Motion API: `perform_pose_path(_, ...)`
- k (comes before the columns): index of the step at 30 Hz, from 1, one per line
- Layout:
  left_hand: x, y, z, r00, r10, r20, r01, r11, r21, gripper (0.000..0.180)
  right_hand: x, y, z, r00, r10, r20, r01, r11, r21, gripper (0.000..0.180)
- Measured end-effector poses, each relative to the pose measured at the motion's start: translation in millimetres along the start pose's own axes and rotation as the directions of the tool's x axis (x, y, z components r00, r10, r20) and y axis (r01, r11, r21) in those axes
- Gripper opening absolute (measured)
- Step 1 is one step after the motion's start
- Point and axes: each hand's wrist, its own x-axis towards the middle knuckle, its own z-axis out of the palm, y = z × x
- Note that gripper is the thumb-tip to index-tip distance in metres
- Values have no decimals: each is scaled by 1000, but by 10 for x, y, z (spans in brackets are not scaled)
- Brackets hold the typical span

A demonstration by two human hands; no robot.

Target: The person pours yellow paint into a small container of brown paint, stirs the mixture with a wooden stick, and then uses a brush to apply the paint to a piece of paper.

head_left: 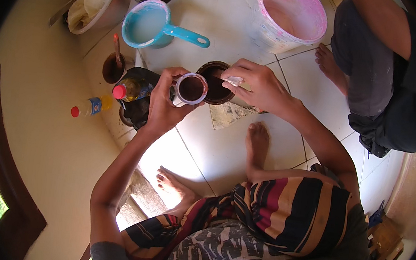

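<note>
My left hand (163, 94) is wrapped round a small can (179, 100) with a pale rim. Dark brown paint (191, 89) shows inside it. Just to its right stands a larger tin (237, 101), also with dark brown paint in it, on a piece of stained sheet (229, 114) on the tiled floor. Over the right part of this tin is my right hand (261, 83), its fingers closed on a small white piece (233, 81) whose kind I cannot make out. Part of the tin's opening is hidden behind that hand.
A blue dipper (187, 36) with whitish liquid and a pink-stained white bucket (272, 37) stand farther off. At left are two bottles with red caps, a black bag (146, 79) and a brown pot with a brush (117, 51). Another person's leg (363, 70) is at right.
</note>
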Motion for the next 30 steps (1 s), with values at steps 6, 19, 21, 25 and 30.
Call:
perform_pose_path(6, -103, -26, -45, 998, -54, -12, 53, 992, -112, 66, 44, 40, 65, 991, -66, 114, 96, 955, -279, 16)
perform_pose_path(19, -594, -351, -48, 971, -240, -10, 238, 964, -117, 66, 201, 105, 281, 986, -156, 57, 164, 970, -181, 19)
perform_pose_path(21, -732, -536, 22, 980, -200, -9, 199, 977, -71, 66, 176, 68, 188, 989, -113, 98, 135, 954, -266, 17)
perform_pose_path(25, -986, -749, 205, 986, -154, 65, 151, 987, 46, 64, 14, -34, 199, 992, 29, 126, -4, 980, -199, 15)
perform_pose_path(30, -1003, -941, 330, 975, -191, 111, 182, 979, 90, 65, 130, 37, 250, 992, -111, 64, 119, 981, -153, 14)
